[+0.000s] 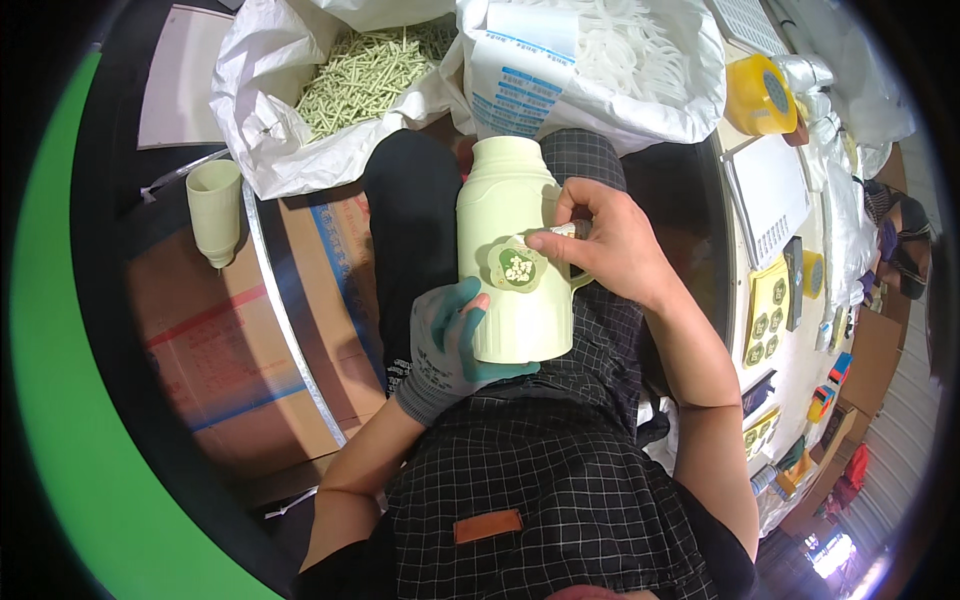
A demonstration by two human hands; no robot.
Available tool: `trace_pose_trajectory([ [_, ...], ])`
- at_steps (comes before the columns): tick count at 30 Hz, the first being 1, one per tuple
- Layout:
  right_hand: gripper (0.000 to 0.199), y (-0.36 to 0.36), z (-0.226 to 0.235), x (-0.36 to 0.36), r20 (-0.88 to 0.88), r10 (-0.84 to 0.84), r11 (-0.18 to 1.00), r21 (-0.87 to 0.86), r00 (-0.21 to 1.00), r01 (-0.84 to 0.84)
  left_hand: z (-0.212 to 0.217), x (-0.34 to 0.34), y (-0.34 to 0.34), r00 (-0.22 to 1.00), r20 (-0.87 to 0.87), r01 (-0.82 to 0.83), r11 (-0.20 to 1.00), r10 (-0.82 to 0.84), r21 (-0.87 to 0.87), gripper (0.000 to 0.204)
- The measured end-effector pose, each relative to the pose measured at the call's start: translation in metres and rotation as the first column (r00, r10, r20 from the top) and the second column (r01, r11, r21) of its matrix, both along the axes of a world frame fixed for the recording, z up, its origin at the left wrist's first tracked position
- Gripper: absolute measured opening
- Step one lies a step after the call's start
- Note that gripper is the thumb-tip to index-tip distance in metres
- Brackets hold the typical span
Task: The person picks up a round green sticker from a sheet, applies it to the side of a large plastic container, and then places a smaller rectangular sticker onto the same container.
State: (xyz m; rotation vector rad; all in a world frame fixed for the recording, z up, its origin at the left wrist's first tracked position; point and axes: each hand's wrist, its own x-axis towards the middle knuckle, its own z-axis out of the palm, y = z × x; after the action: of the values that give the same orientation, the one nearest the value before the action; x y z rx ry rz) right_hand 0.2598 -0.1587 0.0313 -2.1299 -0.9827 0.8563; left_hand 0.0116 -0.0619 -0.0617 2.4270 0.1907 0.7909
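Note:
A pale green flask-shaped jug (510, 200) stands upright on my lap. My left hand (450, 345), in a grey and teal glove, grips its lower body from the left. My bare right hand (605, 240) reaches round from the right side, and its thumb and fingers press a round green sticker with a white flower pattern (517, 266) against the jug's front. The jug's handle is mostly hidden behind my right hand.
A white sack of pale green sticks (365, 70) and a white sack of white plastic parts (620, 50) lie ahead. A pale green cup-shaped cap (216, 210) sits on a cardboard box (240, 330) at left. At right, a table (775, 200) holds sticker sheets (768, 310) and a yellow tape roll (760, 95).

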Motion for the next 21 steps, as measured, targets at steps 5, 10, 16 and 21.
trace_pose_trajectory([
  [5,0.042,0.006,0.001,-0.001,0.085,0.038,0.998,-0.060,0.996,-0.033,-0.001,-0.001,0.006,0.999,-0.009,0.031,0.995,-0.031,0.091,0.110],
  [10,0.045,0.005,-0.011,-0.005,0.397,0.108,0.990,0.037,0.912,-0.134,0.014,0.003,0.008,0.981,-0.194,0.036,0.993,-0.014,0.110,0.066],
  [16,0.052,-0.016,-0.030,0.008,0.541,-0.167,0.982,0.167,0.824,0.090,0.000,-0.002,0.002,0.976,-0.216,0.012,0.990,0.019,0.143,0.065],
  [21,0.054,-0.014,-0.042,-0.022,0.628,-0.172,0.976,0.211,0.759,0.046,0.010,0.004,0.003,0.964,-0.256,0.088,0.993,-0.065,0.079,0.072],
])
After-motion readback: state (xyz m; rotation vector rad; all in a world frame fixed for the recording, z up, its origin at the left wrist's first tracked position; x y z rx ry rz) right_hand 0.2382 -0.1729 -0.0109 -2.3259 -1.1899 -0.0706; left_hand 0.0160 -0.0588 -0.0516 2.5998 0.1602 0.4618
